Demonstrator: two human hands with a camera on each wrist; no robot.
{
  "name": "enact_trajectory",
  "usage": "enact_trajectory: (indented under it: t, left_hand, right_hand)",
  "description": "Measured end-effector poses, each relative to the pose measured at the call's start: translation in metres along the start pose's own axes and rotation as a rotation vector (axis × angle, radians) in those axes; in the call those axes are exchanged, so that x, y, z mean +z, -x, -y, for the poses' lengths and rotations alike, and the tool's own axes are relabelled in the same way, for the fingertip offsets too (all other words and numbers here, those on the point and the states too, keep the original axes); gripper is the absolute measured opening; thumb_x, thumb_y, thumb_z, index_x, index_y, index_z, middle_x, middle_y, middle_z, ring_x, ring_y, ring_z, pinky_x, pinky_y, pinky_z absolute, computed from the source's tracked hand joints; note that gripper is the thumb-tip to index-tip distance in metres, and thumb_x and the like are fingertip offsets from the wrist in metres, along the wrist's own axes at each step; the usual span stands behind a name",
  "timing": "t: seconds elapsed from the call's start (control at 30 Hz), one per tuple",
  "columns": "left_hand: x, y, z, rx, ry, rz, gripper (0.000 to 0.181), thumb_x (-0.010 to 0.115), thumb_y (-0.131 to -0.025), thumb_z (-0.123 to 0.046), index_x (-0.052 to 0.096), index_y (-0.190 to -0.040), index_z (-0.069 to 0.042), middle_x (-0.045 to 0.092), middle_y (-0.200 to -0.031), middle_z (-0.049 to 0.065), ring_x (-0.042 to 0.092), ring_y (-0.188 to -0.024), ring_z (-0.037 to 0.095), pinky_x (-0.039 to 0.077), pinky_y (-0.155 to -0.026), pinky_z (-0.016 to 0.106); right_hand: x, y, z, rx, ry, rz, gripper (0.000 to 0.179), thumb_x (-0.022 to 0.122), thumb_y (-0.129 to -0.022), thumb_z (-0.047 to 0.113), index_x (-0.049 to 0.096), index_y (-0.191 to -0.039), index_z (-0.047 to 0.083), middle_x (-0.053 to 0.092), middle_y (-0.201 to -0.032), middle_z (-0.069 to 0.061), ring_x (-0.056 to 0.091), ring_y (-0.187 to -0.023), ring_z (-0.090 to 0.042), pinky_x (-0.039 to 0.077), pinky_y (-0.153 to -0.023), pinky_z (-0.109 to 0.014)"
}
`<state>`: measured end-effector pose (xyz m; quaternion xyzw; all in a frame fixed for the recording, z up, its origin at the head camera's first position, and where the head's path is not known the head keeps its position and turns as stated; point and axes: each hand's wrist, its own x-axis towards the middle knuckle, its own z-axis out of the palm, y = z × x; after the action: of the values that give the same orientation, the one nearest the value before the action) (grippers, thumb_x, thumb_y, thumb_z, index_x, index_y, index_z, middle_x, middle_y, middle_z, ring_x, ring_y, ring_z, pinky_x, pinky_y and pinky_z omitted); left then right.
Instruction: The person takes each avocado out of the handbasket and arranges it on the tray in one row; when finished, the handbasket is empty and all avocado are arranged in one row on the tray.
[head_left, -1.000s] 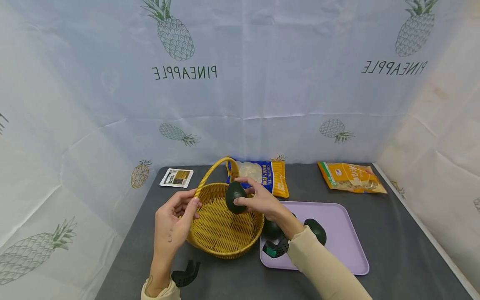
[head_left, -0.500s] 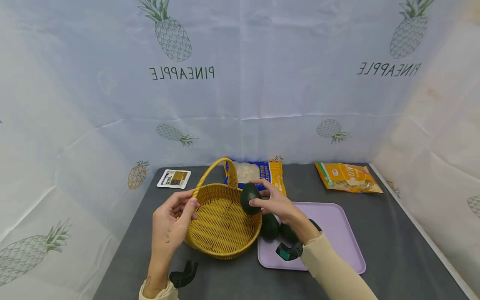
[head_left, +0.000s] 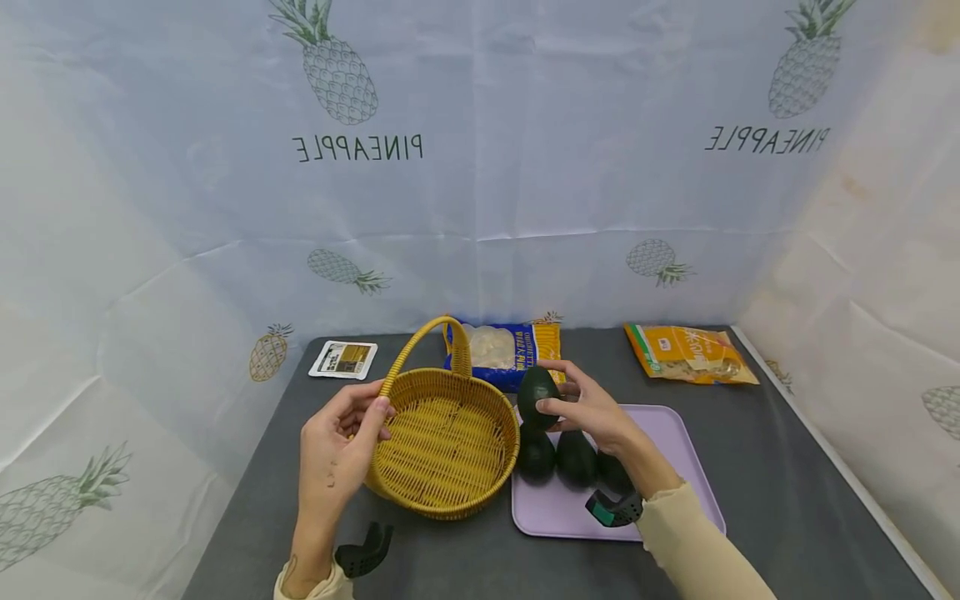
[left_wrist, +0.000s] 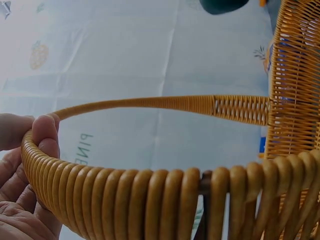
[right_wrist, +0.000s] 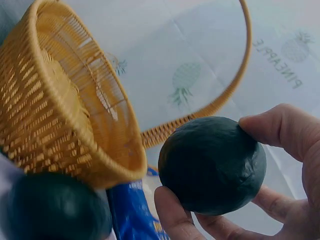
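Note:
My left hand point(head_left: 337, 446) pinches the handle point(left_wrist: 115, 187) of a yellow wicker basket point(head_left: 382, 479) between thumb and fingers. The basket's inside shows only its woven bottom. In my right hand point(head_left: 592, 412) is a dark green avocado point(right_wrist: 212, 165), gripped between thumb and fingertips. It is raised just right of the basket rim, above the back left part of a lilac tray point(head_left: 675, 450). Several more avocados point(head_left: 576, 460) lie in a row on that tray; my right wrist partly hides the rightmost one.
Behind the basket lies a blue and yellow food bag point(head_left: 498, 350). An orange bag point(head_left: 692, 354) is at the back right of the dark table point(head_left: 465, 567). A small white packet point(head_left: 343, 359) lies at the back left. Printed cloth walls enclose the table.
My right hand has carried the avocado rightward, from over the basket to over the tray's left part. The left hand keeps its hold on the handle. The head view has shifted slightly.

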<state>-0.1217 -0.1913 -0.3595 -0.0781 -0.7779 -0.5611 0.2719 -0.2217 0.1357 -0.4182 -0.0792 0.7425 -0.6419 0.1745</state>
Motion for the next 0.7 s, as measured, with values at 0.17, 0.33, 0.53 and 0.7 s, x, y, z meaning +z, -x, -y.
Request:
enact_trajectory:
  t: [0.17,0.33,0.53,0.7]
  left_hand:
    - [0.000,0.000,0.000,0.001,-0.001,0.000,0.019,0.068,-0.095,-0.001,0.074,-0.113,-0.003,0.072,-0.084,0.009,0.064,-0.059,0.012,0.054,-0.056,0.020]
    - [0.000,0.000,0.000,-0.006,0.007,0.001,0.019,0.068,-0.095,0.000,0.074,-0.113,-0.002,0.072,-0.084,0.010,0.064,-0.059,0.012,0.054,-0.055,0.022]
    - [0.000,-0.001,0.000,-0.007,0.007,0.001,0.019,0.068,-0.095,0.000,0.074,-0.112,-0.005,0.072,-0.084,0.011,0.064,-0.059,0.013,0.054,-0.055,0.022]
    - [0.000,-0.002,0.000,0.006,0.004,-0.001,0.019,0.068,-0.095,0.000,0.074,-0.112,-0.004,0.072,-0.084,0.010,0.064,-0.058,0.013,0.054,-0.054,0.022]
  right_hand:
    - [-0.019,0.010,-0.005,0.016,0.024,-0.038,0.072,0.074,-0.090,0.018,0.039,-0.152,0.026,0.045,-0.139,-0.031,0.071,-0.099,-0.032,0.060,-0.086,-0.054]
    - [-0.040,0.022,-0.011,0.023,0.040,-0.073,0.074,0.073,-0.092,0.018,0.035,-0.155,0.022,0.039,-0.144,-0.033,0.069,-0.102,-0.032,0.060,-0.087,-0.052]
    - [-0.064,0.036,-0.016,0.029,0.064,-0.095,0.075,0.071,-0.094,0.019,0.030,-0.158,0.019,0.026,-0.150,-0.034,0.066,-0.107,-0.031,0.059,-0.090,-0.051]
    - [-0.081,0.045,-0.024,0.043,0.099,-0.121,0.078,0.070,-0.095,0.022,0.026,-0.159,0.019,0.024,-0.151,-0.035,0.065,-0.107,-0.030,0.061,-0.088,-0.047]
